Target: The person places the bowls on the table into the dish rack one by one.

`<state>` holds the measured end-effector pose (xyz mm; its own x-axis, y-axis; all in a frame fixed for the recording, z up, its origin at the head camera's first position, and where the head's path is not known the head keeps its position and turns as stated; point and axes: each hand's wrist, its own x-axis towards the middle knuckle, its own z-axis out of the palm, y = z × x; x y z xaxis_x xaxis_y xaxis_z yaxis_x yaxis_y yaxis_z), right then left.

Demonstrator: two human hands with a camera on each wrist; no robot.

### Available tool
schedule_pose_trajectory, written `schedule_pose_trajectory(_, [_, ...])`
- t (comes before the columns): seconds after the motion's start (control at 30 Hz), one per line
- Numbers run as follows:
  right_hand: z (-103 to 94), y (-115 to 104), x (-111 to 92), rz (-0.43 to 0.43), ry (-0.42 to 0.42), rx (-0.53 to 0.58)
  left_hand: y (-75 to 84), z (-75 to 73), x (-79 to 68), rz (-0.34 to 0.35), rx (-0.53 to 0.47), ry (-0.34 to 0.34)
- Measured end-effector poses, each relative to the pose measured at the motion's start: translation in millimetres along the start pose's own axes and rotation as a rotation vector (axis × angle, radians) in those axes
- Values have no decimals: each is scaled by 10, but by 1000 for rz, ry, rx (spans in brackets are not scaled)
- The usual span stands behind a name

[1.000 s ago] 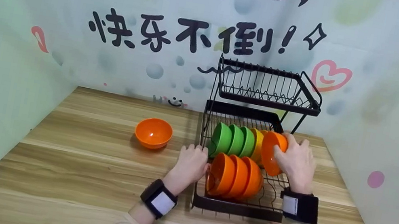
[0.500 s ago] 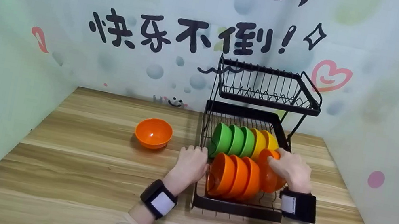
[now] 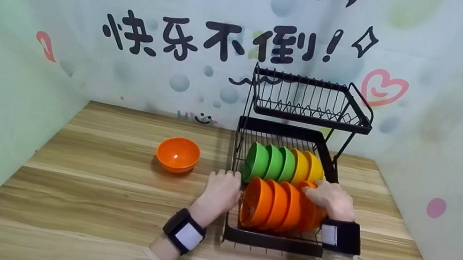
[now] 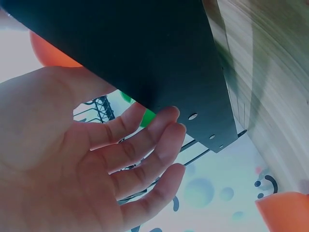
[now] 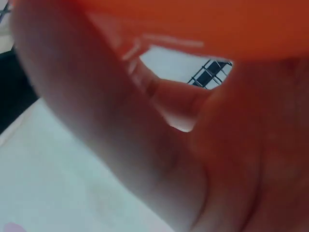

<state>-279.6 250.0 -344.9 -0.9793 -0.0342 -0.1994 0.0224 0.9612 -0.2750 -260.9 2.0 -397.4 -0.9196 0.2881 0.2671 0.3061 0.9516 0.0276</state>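
Observation:
My right hand [image 3: 334, 200] grips an orange bowl [image 3: 309, 215] on its side at the right end of a row of orange bowls [image 3: 257, 203] in the dish rack's lower tier. Thumb and fingers curl about this bowl; its orange wall [image 5: 203, 29] fills the top of the right wrist view. My left hand [image 3: 222, 189] holds the left side of the black dish rack [image 3: 273, 241]. In the left wrist view its bent fingers [image 4: 145, 159] meet the dark side panel [image 4: 145, 53], and the thumb's tip is hidden behind that panel.
Behind the orange row stand green bowls [image 3: 257, 161] and yellow bowls [image 3: 313, 169]. Another orange bowl [image 3: 178, 155] sits upright on the wooden table [image 3: 81, 199], left of the rack. The rack's wire upper tier [image 3: 309, 119] overhangs the back. A printed backdrop [image 3: 150, 77] encloses the table.
My right hand has brought the orange bowl down and toward me, from in front of the yellow bowls to the end of the orange row. The left hand has stayed in place.

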Motion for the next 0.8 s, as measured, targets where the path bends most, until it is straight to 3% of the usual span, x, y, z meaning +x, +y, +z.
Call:
schedule_pose_trajectory(0.33, [25,-10,34,-33,-30,-9,-2,5,-2,-2,6,-6])
schedule_pose_trajectory(0.57, [17,-26,30,-35,-25,-20,-9,25,-27,12,13,77])
schedule_pose_trajectory(0.8, [8,-40,20,-8,-39,-12,-71,8,8,2,-22,32])
